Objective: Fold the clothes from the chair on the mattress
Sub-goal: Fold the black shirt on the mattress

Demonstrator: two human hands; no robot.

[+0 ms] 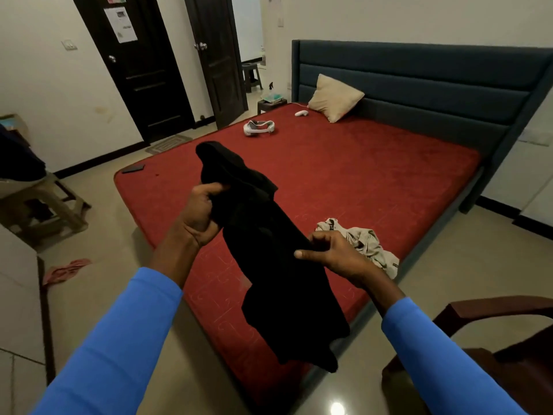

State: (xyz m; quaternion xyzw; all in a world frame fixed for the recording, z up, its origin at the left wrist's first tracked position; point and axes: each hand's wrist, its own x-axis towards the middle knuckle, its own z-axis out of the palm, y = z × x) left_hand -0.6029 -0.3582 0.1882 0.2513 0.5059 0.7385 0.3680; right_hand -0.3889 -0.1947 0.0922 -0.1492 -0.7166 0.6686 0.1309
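My left grip bunches the upper part of a black garment; my right grip pinches its edge lower down. It hangs between them above the red mattress. A crumpled beige garment lies on the mattress just beyond my right grip.

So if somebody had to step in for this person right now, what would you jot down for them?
Left hand: fingers grip the black garment near its top.
Right hand: fingers pinch its edge lower down.
The black garment hangs unfolded in the air over the red mattress.
A beige garment lies crumpled on the mattress near its right edge.
Done: nothing folded is in view.
Left: probably lay the black garment flat and fold it, then fold the beige one.
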